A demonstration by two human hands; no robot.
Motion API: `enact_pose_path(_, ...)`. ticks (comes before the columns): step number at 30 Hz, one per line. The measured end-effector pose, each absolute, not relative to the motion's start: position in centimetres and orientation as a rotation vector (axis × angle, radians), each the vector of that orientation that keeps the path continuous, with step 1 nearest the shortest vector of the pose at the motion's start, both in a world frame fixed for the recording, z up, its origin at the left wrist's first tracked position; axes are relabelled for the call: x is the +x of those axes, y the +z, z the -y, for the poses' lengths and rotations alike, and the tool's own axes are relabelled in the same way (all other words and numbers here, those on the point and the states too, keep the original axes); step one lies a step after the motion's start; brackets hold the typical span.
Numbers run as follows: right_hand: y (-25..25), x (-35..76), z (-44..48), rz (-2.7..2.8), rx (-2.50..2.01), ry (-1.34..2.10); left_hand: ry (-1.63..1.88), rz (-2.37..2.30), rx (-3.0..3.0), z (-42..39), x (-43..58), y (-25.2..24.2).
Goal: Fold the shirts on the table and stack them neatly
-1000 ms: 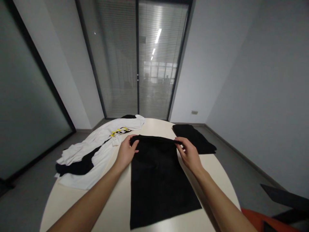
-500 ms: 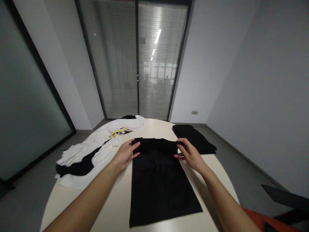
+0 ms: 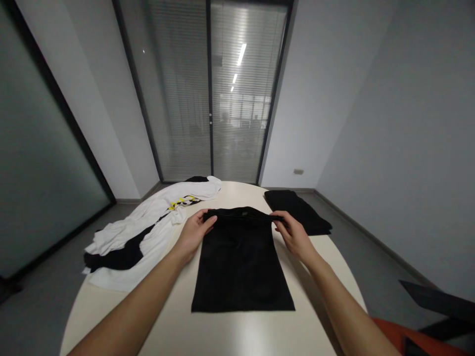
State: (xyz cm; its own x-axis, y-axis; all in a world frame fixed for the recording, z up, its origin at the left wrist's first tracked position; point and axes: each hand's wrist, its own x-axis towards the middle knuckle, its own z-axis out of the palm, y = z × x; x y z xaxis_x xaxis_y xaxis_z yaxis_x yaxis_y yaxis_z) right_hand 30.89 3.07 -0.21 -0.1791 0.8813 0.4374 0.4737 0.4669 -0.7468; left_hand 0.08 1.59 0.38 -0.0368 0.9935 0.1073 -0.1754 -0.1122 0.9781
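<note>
A folded black shirt (image 3: pixel 243 267) lies in front of me, its near edge straight and its far edge raised a little by both hands. My left hand (image 3: pixel 193 233) pinches the far left corner, thumb on top and fingers underneath. At the far right corner, my right hand (image 3: pixel 293 235) is closed on the cloth in the same way. Between the hands the far edge bows up, and something small and pale, perhaps a label, shows there. The fingertips under the cloth are partly hidden.
The round pale table (image 3: pixel 218 333) carries a loose heap of white and black clothes (image 3: pixel 148 217) on the left. A folded black stack of cloth (image 3: pixel 297 212) sits at the far right, just beyond my right hand. An orange-red chair (image 3: pixel 393 331) stands at the lower right.
The shirt's near edge has drawn away from me and now lies straight instead of slanted. Its far edge has bowed upward between my hands, which have barely moved.
</note>
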Motion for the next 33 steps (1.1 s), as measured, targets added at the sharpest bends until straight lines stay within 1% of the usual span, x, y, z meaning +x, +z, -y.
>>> enact_pose_path(2,-0.2,30.9,-3.0,1.813,-1.163,0.517,1.345,-1.035,1.153,-1.5,-0.3,0.6)
enact_pose_path(5,0.2,31.2,-2.8,1.845,-1.191,0.468,1.184,-1.022,1.184,-1.2,-1.5,1.2)
enact_pose_path(9,1.0,31.9,-2.1,1.894,-1.162,0.566,0.935,-0.95,1.282,-0.7,-3.5,2.2)
enact_pose_path(12,1.7,32.7,-1.7,1.897,-1.093,0.817,0.799,-0.912,1.432,-0.5,-5.1,2.6)
enact_pose_path(18,2.1,33.8,-0.7,1.987,-1.155,1.712,0.431,-0.837,1.583,-0.4,-6.5,2.2)
enact_pose_path(20,2.0,33.7,-0.6,2.048,-1.175,1.839,0.308,-0.827,1.617,-0.4,-6.3,2.0)
enact_pose_path(23,1.8,33.4,-0.6,2.179,-1.156,1.783,0.149,-0.841,1.681,-0.3,-5.5,1.8)
enact_pose_path(26,1.3,33.1,-0.9,2.25,-1.123,1.645,0.116,-0.887,1.775,-0.3,-4.5,1.4)
enact_pose_path(30,0.0,32.8,-1.8,2.181,-1.11,1.44,0.303,-1.0,1.96,-1.0,-3.8,0.6)
enact_pose_path(33,-0.9,32.8,-2.4,2.121,-1.084,1.306,0.464,-1.03,1.967,-1.4,-4.0,0.1)
